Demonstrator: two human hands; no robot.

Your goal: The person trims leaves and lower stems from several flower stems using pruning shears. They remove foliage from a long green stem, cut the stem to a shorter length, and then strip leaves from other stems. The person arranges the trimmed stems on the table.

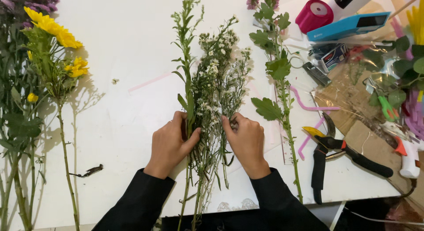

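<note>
1. A bunch of small white filler flowers (216,87) is laid lengthwise at the middle of the white table (128,41), with a tall green stem (187,58) pressed against its left side.
2. The left hand (170,145) is closed on the green stem, thumb touching the bunch's left edge.
3. The right hand (245,140) is curled round the bunch's right-hand stalks, fingertips pinched among them.
4. Right of the bunch, a purple-flowered leafy stem (278,76) is laid; further right, black-handled pruning shears (327,153) are seen.
5. Well left of the bunch, yellow flowers (55,34) are laid.
</note>
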